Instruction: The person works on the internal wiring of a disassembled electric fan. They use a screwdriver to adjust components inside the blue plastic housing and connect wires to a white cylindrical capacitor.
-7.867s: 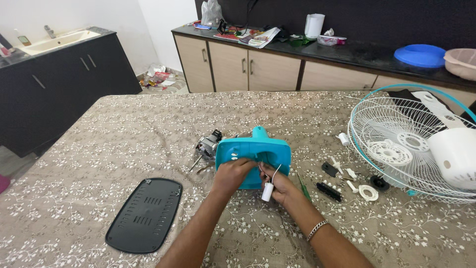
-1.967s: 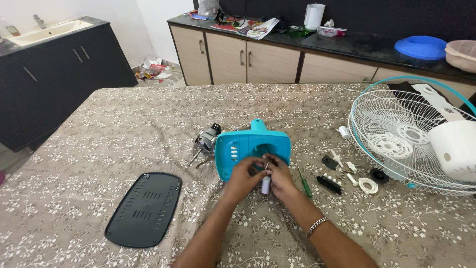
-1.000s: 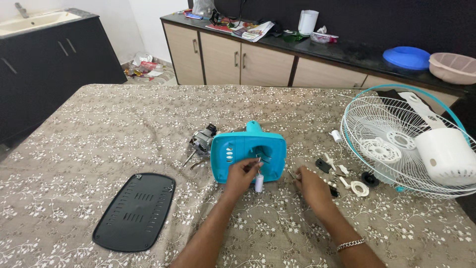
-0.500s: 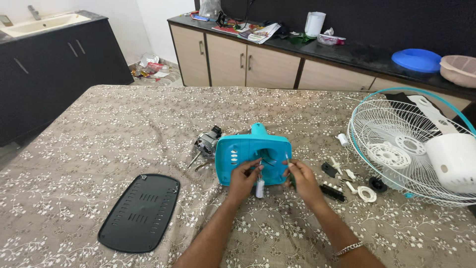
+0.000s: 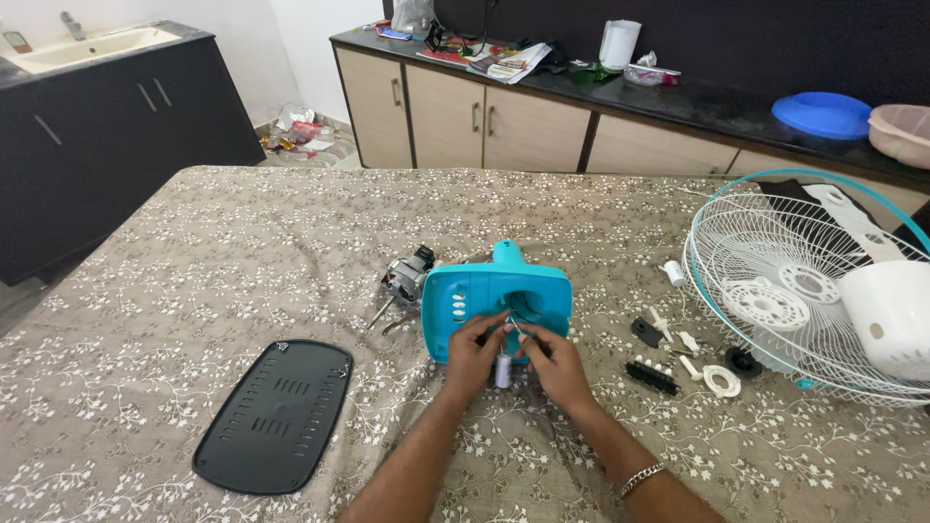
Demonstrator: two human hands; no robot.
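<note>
Teal fan housing (image 5: 496, 300) on tabletop (image 5: 194, 242), white capacitor (image 5: 503, 371) dangling by wires.
Left hand (image 5: 475, 353) and right hand (image 5: 554, 360) pinch thin wires; housing probably light, rigid plastic, best gripped at edges; wires delicate.

One turquoise plastic fan housing (image 5: 496, 300). One grey metal motor (image 5: 407, 282). One black vented oval plastic cover (image 5: 273, 415). One white wire fan grille (image 5: 775, 281). One white cylindrical capacitor (image 5: 503, 371). Two bare hands: left (image 5: 475, 351), right (image 5: 554, 360). One blue round plate (image 5: 823, 114).
</note>
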